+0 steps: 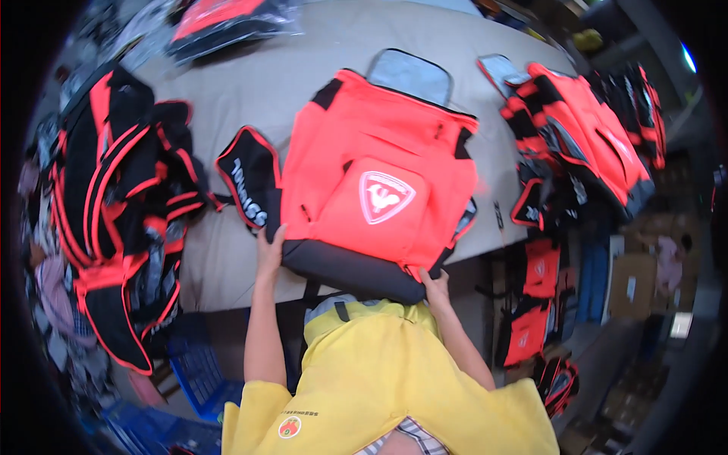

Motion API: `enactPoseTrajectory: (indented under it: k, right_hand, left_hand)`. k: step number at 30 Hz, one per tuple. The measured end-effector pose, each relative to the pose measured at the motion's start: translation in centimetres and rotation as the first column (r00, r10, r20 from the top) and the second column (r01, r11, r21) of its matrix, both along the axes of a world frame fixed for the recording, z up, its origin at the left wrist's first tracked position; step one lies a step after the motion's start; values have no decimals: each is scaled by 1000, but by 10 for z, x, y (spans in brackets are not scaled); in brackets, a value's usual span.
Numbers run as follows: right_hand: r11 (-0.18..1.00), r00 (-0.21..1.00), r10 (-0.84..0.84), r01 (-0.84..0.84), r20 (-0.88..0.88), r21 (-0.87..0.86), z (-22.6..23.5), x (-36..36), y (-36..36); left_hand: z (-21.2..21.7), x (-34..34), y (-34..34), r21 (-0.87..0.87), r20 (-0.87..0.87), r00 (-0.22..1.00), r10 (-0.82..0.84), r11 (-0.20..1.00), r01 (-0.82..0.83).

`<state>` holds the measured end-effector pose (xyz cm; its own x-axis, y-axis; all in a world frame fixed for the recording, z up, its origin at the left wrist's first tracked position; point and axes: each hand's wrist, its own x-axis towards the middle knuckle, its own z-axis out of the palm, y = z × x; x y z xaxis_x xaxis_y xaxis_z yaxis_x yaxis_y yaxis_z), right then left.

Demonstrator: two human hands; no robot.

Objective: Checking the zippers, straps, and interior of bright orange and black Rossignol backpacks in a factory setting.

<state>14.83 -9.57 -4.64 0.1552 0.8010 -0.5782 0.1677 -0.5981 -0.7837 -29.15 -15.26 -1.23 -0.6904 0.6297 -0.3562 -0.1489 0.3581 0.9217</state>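
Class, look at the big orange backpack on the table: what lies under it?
Under the orange backpack shows the grey table; its black base overhangs the edge. Anything beneath its middle is covered.

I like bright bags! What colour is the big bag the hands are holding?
Bright orange-red bag with a dark grey bottom and a white shield badge, seen in the head view.

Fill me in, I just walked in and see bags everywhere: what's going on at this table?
A person in a yellow shirt holds a bright red-orange backpack by its dark bottom edge, left hand at one corner, right hand at the other. The backpack lies flat on the grey table, front panel up. A heap of black-and-red bags lies to the left, and more red bags lie to the right.
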Motion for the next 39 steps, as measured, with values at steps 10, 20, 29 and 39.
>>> enactPoseTrajectory:
  k: [10,20,29,39]
  right_hand:
    - [995,917,97,-88,-387,39,107,-11,34]
    - [603,761,612,-624,213,497,352,23,161]
    - [56,634,30,-773,772,632,650,239,263]
    - [610,-90,-413,-767,906,202,787,557,440]
  left_hand:
    - [-3,-26,-1,94,658,746,-102,994,54]
    - [56,76,20,278,761,588,-274,957,86]
    - [250,321,228,875,446,540,-714,474,-97]
    - [385,611,379,910,326,299,-897,384,159]
